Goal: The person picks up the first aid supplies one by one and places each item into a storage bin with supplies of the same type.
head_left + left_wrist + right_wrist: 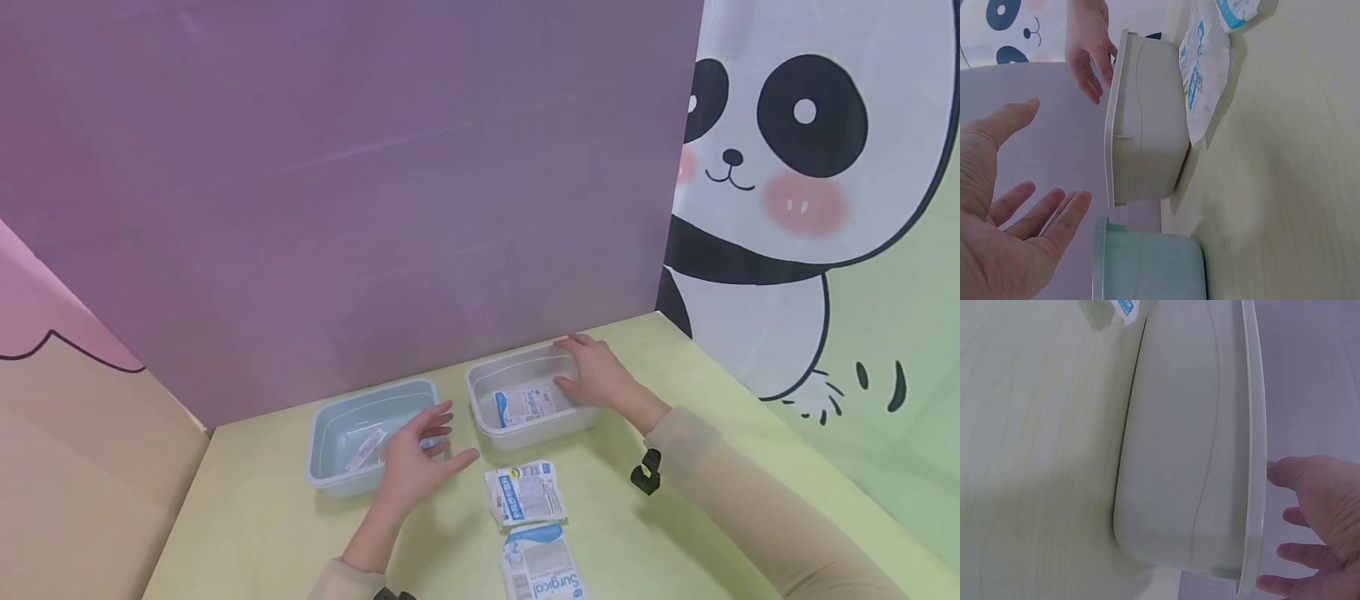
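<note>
Fingers on both hands looked loose and spread, so nothing clenched on either side. Biggest stuff first: one purple panel [337, 208] stood across the back, with one cartoon panda [750, 225] on the wall covering to the right. All the action was on one pale yellow-green table [262, 533].

Two plastic tubs sat on it side by side: one white tub [540, 431] on the right, one light blue tub [348, 486] on the left, with a small gap between them.

Two hands, one per tub. Left hand [412, 471] was over the right end of the blue one, thumb stuck well out, fingers apart, palm holding nothing. Right hand [600, 375] was over the right end of the white one, fingers only slightly bent, thumb toward the inside. Its fingertips were right by the rim, but I honestly couldn't tell if they touched it.

Packets: two on the table in front of the white tub, a blue-and-white packet [525, 493] just beyond a bigger-looking "Surgical" packet [545, 562]. At least one more "Surgical" pouch [525, 406] lay inside the white tub. Smallest was one slim white sachet [367, 450] in the blue tub; whatever else was behind the left hand was mostly hidden.
</note>
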